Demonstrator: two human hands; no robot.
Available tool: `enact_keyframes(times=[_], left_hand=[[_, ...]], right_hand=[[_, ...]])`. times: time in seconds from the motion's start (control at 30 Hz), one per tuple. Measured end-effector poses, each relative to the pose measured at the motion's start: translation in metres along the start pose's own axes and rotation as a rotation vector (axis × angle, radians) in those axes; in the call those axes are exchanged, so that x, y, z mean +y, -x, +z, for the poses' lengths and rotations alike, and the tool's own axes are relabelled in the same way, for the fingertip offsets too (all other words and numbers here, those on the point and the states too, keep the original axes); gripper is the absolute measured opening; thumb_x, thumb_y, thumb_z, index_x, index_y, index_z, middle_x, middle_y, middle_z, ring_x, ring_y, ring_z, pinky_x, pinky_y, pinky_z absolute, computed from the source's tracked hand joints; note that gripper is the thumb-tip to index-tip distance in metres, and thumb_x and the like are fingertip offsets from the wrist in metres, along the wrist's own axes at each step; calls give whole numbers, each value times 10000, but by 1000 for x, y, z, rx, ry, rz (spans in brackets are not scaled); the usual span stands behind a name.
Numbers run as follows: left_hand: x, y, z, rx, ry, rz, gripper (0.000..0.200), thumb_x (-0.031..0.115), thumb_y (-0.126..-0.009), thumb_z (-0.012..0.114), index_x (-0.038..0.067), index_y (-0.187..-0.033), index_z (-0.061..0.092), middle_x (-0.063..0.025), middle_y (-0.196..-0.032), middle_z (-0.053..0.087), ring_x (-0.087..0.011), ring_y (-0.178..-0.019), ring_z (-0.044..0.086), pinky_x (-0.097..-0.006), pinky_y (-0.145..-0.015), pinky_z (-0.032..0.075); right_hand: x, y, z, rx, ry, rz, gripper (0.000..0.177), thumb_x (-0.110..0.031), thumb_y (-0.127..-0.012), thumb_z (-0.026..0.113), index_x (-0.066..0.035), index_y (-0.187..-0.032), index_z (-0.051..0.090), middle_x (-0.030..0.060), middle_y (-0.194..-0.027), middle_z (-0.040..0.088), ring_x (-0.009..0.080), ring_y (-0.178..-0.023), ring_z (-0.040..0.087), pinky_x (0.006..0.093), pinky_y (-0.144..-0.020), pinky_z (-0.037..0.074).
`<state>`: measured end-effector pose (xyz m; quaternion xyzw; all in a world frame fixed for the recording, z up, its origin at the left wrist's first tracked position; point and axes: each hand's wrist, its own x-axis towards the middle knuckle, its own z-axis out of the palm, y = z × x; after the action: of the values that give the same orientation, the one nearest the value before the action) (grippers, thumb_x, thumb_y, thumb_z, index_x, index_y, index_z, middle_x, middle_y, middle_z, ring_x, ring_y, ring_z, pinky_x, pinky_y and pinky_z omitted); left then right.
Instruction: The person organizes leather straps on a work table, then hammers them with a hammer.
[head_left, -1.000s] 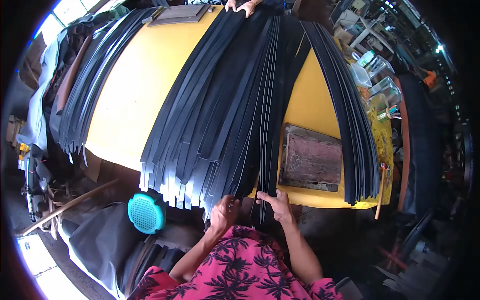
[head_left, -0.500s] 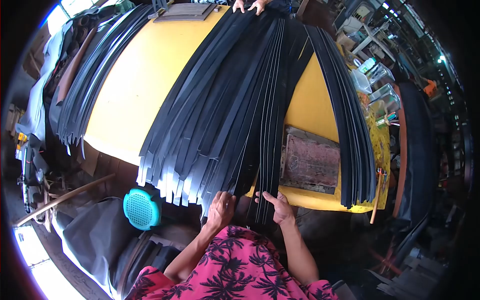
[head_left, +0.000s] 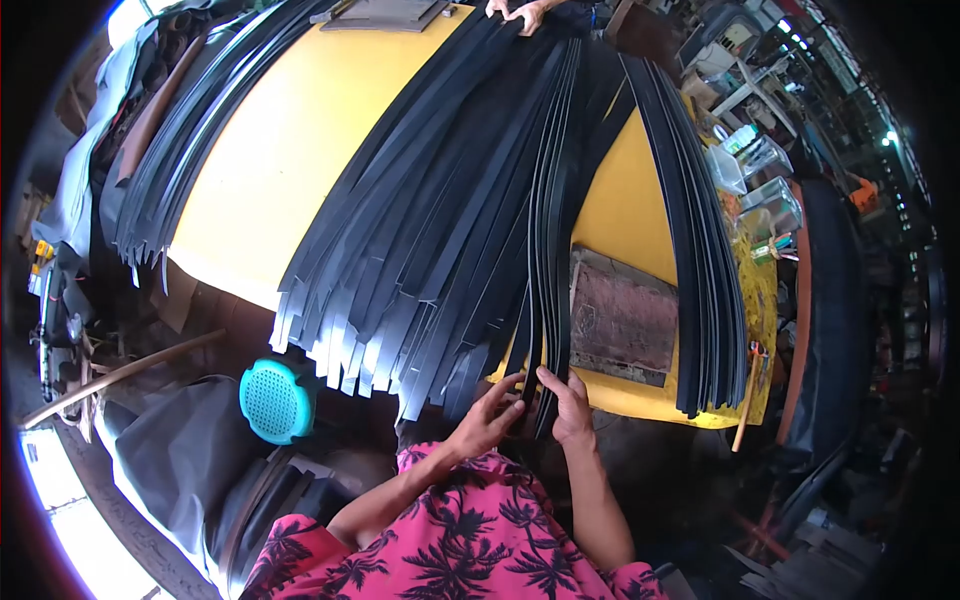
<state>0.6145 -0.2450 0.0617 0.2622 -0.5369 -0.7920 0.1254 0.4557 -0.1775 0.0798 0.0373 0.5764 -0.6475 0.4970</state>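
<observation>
Long black strips (head_left: 450,200) lie fanned out over a yellow table (head_left: 270,170). Near the table's front edge my right hand (head_left: 570,405) is closed on the lower ends of a narrow bundle of black strips (head_left: 545,220), with the thumb on top. My left hand (head_left: 490,415) is beside it on the left, fingers bent around the edge of the same strips. At the far end of the fan, another person's hands (head_left: 518,14) touch the strips.
Another bundle of black strips (head_left: 690,240) hangs over the right side, past a reddish worn slab (head_left: 625,320). More strips (head_left: 200,130) lie at the left. A turquoise stool (head_left: 277,401) stands below left; clear containers (head_left: 770,208) sit at the right edge.
My left hand has moved right, from the wide fan to the narrow bundle. My right hand has closed on that bundle, which now bends. The other person's hands have shifted slightly right.
</observation>
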Motion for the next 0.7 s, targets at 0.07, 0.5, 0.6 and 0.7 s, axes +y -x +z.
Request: enact_keyframes(times=[0.07,0.5,0.6,0.7], left_hand=[[5,-2,-6,-23,206,-142,494,161,-1022,542,100,-1477,357,-60,-1122,605,-129,-1012,598,-298,-859,529],[-39,11,-60,347,-334,-240,407,237,-961,598,62,-1316,501,-217,-1022,712,-241,-903,718,-359,-785,545],[-80,7,-66,395,-367,-193,440,279,-939,638,47,-1292,516,-202,-1011,715,-246,-898,720,-354,-774,549],[-66,4,-62,322,-216,-273,437,283,-928,650,17,-1254,531,-207,-1013,709,-268,-917,713,-355,-792,548]], right_hand=[[0,-3,-5,-36,9,40,213,-102,-864,736,-82,-1049,632,-16,-885,646,96,-777,618,246,-704,503],[-13,-9,-14,-12,178,79,307,-75,-885,692,-62,-1154,544,90,-1079,674,203,-982,681,356,-766,561],[-8,-7,-23,45,136,39,311,-84,-878,697,-77,-1158,562,76,-1062,669,193,-973,671,367,-771,564],[-7,0,-20,65,94,10,362,-75,-873,700,-51,-1195,536,100,-1125,658,218,-1018,664,382,-799,568]])
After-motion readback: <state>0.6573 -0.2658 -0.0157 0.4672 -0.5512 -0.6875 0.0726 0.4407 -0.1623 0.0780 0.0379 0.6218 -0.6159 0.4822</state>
